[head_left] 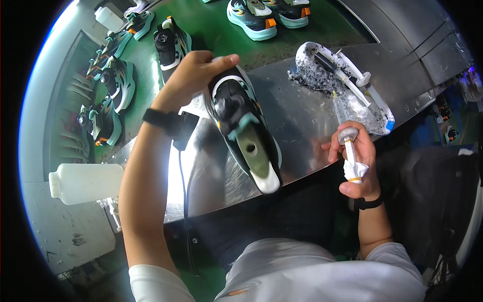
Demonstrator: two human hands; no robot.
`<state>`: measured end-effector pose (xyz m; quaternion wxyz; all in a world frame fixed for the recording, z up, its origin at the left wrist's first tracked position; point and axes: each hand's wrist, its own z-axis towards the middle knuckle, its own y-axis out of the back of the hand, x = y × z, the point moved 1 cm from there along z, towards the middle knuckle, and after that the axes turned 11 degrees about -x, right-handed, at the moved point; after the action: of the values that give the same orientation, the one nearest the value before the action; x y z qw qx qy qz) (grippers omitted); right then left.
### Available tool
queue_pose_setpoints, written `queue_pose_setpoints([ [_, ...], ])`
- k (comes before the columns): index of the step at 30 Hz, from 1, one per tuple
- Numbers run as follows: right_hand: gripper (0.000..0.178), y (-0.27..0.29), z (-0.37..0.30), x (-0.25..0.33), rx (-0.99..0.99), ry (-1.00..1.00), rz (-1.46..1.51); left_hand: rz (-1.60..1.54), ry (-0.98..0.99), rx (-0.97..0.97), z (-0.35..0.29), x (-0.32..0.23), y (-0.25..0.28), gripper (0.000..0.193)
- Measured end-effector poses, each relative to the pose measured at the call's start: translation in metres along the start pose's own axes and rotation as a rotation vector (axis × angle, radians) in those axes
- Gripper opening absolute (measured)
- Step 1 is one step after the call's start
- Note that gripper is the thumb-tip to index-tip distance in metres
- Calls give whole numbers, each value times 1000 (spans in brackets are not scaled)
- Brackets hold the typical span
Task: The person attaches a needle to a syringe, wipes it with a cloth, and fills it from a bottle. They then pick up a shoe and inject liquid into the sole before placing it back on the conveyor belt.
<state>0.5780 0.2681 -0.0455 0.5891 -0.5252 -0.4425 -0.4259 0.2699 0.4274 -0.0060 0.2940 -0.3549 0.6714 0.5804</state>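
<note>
A black sneaker [229, 105] with a white-edged toe, turquoise lining and an olive insole lies at the middle of the metal bench, its opening toward me. My left hand [201, 73] grips its far end, with the thumb over the top. My right hand [359, 156] is closed around a syringe [349, 138] with a clear barrel and white wrapping at its plunger end. The syringe points away from me, its tip near a white, black-smeared tray-like piece [307, 55]. On that piece lie more syringes [347, 83], one of them dark.
Several sneakers [118, 83] stand along the left on the green belt [211, 30], another pair [251, 20] at the back. A white plastic bottle [88, 183] lies at the left. A black cable [183, 186] hangs past the bench's front edge [221, 204].
</note>
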Motion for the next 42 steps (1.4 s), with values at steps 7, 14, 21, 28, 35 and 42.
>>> queue_pose_setpoints([
  [7,74,-47,-9,40,608,59,446,-675,-434,139,-73,-29,22,49],
  [14,43,-90,-14,68,779,58,451,-643,-688,218,-115,-38,26,66],
  [21,44,-87,-20,72,742,7,411,-536,-999,291,-109,-39,22,63],
  [28,45,-78,-20,90,727,-206,302,-600,-963,316,-112,-47,14,62],
  [35,42,-82,-26,73,655,-55,353,-544,-1045,297,-109,-45,16,63],
  [42,42,-73,-14,52,766,-61,417,-648,-1037,356,-90,-30,11,67],
])
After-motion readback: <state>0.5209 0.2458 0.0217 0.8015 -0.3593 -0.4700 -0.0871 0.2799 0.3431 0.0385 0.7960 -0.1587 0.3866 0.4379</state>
